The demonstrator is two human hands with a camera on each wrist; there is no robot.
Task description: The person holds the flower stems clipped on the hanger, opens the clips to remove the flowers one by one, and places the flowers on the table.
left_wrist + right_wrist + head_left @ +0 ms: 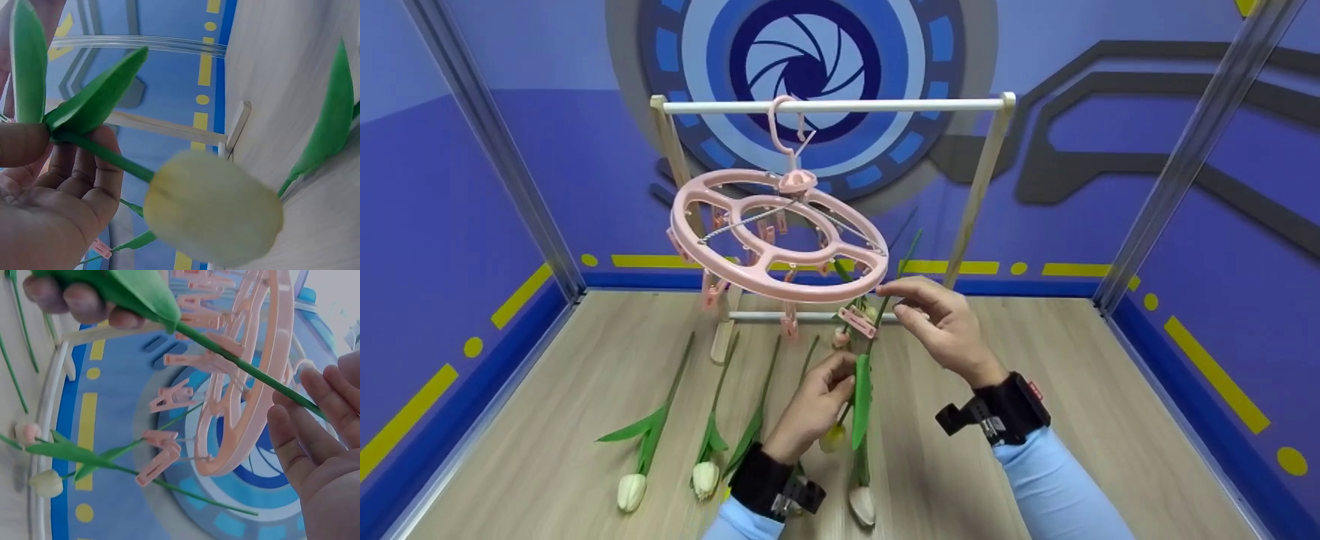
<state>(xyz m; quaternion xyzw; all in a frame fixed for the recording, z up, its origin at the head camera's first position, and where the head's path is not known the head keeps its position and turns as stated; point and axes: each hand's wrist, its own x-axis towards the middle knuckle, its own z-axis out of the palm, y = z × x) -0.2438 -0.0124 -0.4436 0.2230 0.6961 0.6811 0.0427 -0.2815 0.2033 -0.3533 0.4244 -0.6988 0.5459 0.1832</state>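
My left hand (817, 401) pinches a pale yellow tulip (214, 208) by its green stem, close to the leaves. The bloom hangs downward, and the stem slants up toward the rack. Beside the upper stem, my right hand (945, 326) has its fingers loosely bent, fingertips right at the rim of a round pink clip hanger (810, 292). In the right wrist view, that stem (253, 374) crosses between the fingers. Two tulips, one pinkish (27, 433) and one whitish (46, 484), hang head-down behind, near pink clips (158, 464) at the hanger's edge.
The hanger hooks over the white bar (870, 106) of a wooden stand (979, 195). Several tulips lie on the wooden table, including a white one (631, 493) at left and a pinkish-white one (862, 506) in front. Blue patterned panels (1200, 247) enclose the table.
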